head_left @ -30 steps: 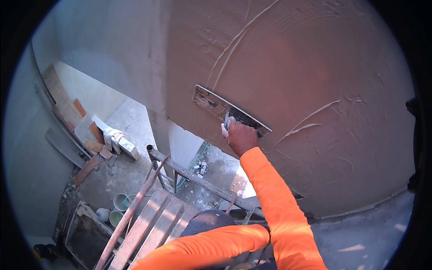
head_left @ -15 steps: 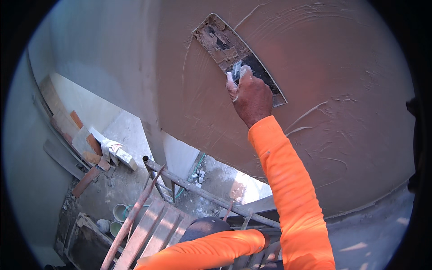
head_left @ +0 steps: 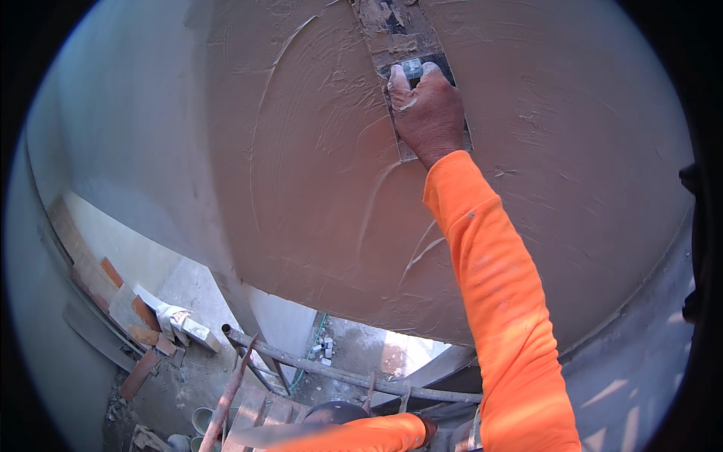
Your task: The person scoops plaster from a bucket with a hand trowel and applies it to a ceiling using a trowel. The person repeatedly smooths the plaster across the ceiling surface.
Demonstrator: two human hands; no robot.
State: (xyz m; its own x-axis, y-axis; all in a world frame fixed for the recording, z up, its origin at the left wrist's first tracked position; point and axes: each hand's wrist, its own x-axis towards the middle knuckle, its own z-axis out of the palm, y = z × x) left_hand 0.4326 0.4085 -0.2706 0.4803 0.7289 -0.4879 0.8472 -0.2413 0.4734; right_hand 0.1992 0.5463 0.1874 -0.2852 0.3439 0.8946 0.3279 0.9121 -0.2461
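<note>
My right hand, spotted with pale plaster, is closed round the handle of a long, narrow plastering float. The float lies against a wall of smooth brown plaster, its far end cut off by the top of the picture. Dried, flaking plaster crusts the float's back. Fine curved ridges and streaks mark the wall around it. Low in the picture, my left arm reaches across in an orange sleeve. Only a dark bit of my left hand shows past the cuff, near a metal rail; its fingers are hidden.
Below me stands scaffolding with a slatted plank platform and a slanting rusty pole. Boards and brick-coloured pieces lie on the floor at the left, beside a white block. Buckets sit lower left. A green hose runs beyond the rail.
My right hand has pushed the float upward along the wall and turned it more upright. The view has shifted, so the rail and floor sit lower. My left arm stays low.
</note>
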